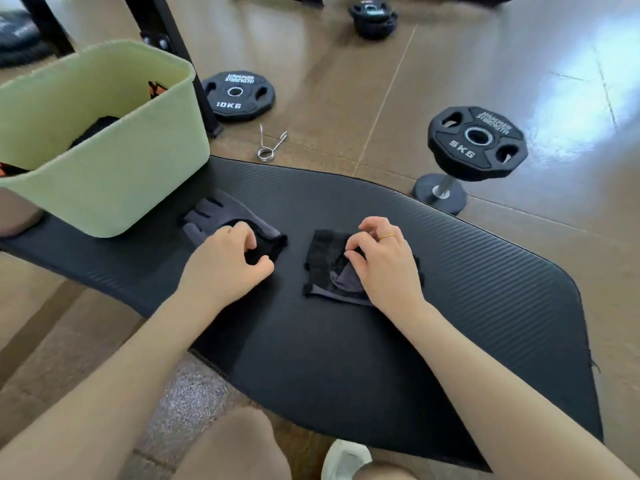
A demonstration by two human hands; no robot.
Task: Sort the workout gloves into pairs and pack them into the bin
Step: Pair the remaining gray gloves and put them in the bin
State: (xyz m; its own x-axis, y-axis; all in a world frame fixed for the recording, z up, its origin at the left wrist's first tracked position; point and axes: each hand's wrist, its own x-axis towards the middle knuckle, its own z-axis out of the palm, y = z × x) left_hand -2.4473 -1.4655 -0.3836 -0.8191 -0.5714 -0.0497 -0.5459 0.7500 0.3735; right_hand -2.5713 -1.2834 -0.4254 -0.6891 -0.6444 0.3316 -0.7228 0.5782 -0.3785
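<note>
Two grey and black workout gloves lie on a black exercise mat (346, 341). The left glove (207, 216) rests beside the bin, fingers pointing up-left; my left hand (225, 261) grips its black wrist end. The right glove (329, 268) lies crumpled in the middle of the mat, and my right hand (384, 265) pinches its fabric. A light green bin (114, 188) stands at the mat's left end. Inside it I see dark gloves and bits of orange and black fabric.
On the wooden floor beyond the mat lie a 10 kg weight plate (239, 95), a metal spring collar (268, 143), a 5 kg plate on a short stand (474, 143) and more plates farther back (374, 19). A black rack leg (204, 98) stands behind the bin.
</note>
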